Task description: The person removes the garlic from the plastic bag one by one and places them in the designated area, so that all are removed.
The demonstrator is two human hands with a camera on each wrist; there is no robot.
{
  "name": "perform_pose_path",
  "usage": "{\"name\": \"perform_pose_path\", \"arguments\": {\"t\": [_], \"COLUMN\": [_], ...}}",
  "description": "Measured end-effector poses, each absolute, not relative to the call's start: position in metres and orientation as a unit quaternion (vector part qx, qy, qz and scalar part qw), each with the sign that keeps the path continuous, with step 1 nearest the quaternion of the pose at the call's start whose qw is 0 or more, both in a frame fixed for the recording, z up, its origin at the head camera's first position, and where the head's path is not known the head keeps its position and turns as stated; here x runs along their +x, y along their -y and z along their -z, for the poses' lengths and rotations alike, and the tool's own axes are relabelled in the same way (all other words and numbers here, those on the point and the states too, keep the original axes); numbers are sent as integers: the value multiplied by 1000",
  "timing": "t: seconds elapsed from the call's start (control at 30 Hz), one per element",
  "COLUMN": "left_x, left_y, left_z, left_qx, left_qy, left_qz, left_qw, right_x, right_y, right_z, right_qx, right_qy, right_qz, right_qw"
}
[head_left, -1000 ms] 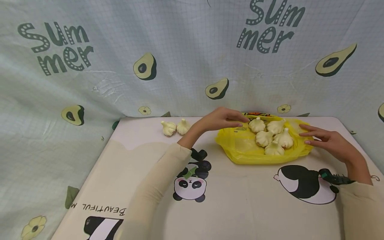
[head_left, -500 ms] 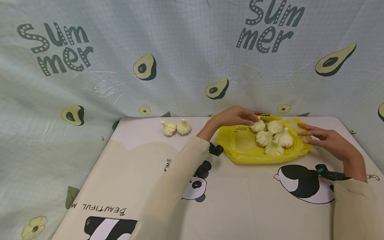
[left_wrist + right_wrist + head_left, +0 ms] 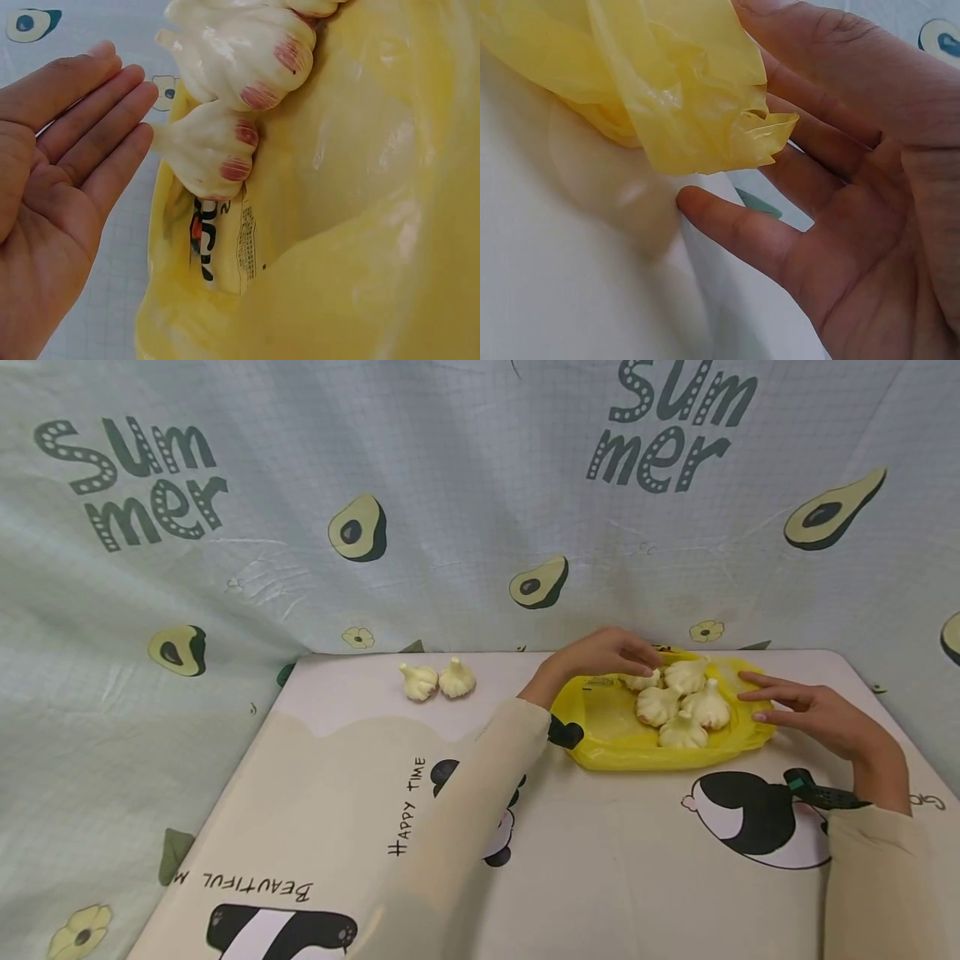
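Note:
Several white garlic bulbs (image 3: 683,732) sit together on a yellow plastic bag (image 3: 607,735) at the back right of the table. My left hand (image 3: 596,656) hovers over the bag's left part, partly covering the rearmost-left bulb. In the left wrist view its fingers are extended, with the fingertips right by the stem of one garlic bulb (image 3: 214,150). At the bag's right end is my right hand (image 3: 828,714). The right wrist view has its thumb and spread fingers (image 3: 742,232) around the crumpled bag edge (image 3: 697,120), without gripping it.
Two more garlic bulbs (image 3: 457,678) lie side by side at the back left of the table. The table cover (image 3: 585,860) has panda prints and lettering. Close behind the bag hangs a pale curtain (image 3: 450,527) with avocado prints.
My left hand has moved right across the bag, from its left side to over the left bulb. My right hand has shifted slightly left. The garlic bulbs stay where they were.

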State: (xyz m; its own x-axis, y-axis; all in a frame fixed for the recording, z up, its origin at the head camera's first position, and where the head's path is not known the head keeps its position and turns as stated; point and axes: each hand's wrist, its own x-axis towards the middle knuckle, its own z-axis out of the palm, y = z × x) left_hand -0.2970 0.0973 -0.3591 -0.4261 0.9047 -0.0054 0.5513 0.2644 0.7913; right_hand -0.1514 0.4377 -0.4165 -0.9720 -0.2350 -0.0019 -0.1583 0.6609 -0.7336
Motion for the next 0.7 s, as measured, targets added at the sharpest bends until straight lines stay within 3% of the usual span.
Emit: {"name": "perform_pose_path", "arguments": {"t": [0.27,0.7], "left_x": [-297,-300], "left_y": [-111,-130], "left_z": [370,384], "left_qx": [480,467], "left_qy": [-739,-734], "left_qz": [-381,-390], "left_qw": [280,301], "right_x": [-154,-160], "right_y": [-438,-435], "right_z": [416,405], "right_qx": [-108,-109], "right_qy": [-912,-910], "right_qz": [392,393], "right_qw": [59,76]}}
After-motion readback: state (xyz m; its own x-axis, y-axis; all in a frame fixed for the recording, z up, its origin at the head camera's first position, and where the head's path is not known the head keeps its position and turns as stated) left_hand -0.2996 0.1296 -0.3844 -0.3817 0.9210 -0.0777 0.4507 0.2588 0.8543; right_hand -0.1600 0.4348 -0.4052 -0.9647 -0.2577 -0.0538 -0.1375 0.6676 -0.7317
